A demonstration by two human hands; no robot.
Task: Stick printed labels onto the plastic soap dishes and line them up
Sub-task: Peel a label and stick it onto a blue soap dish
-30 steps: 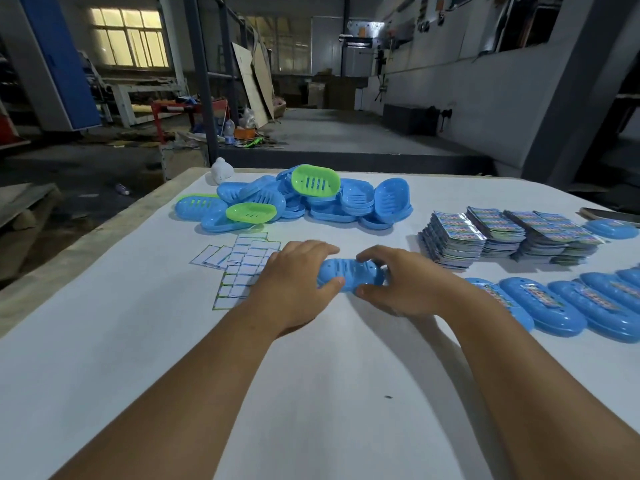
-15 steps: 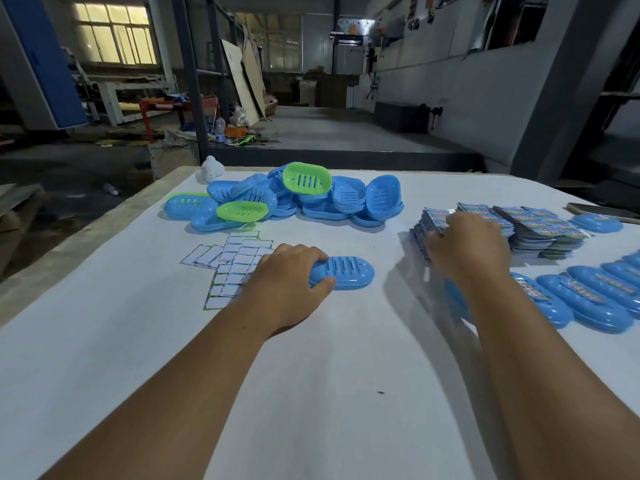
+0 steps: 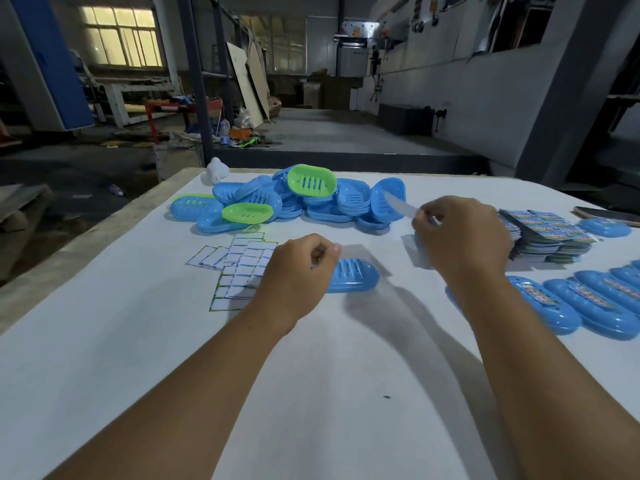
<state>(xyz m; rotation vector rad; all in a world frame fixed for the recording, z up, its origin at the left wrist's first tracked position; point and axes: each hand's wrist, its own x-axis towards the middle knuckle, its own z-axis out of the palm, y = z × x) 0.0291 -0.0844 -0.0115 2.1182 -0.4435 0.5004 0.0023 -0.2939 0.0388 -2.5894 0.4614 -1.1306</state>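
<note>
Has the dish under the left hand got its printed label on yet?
No, the blue soap dish by the left hand shows only bare slots, while the right hand holds a label in the air.

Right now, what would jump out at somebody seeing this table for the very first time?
Probably the heap of blue and green soap dishes at the table's far side. Next, the two hands in the middle: the right hand pinches a blurred label, and the left hand is at one blue soap dish. Labelled dishes line the right edge.

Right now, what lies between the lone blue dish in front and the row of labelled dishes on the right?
In the head view, only bare white table separates the lone blue dish from the labelled row.
</note>
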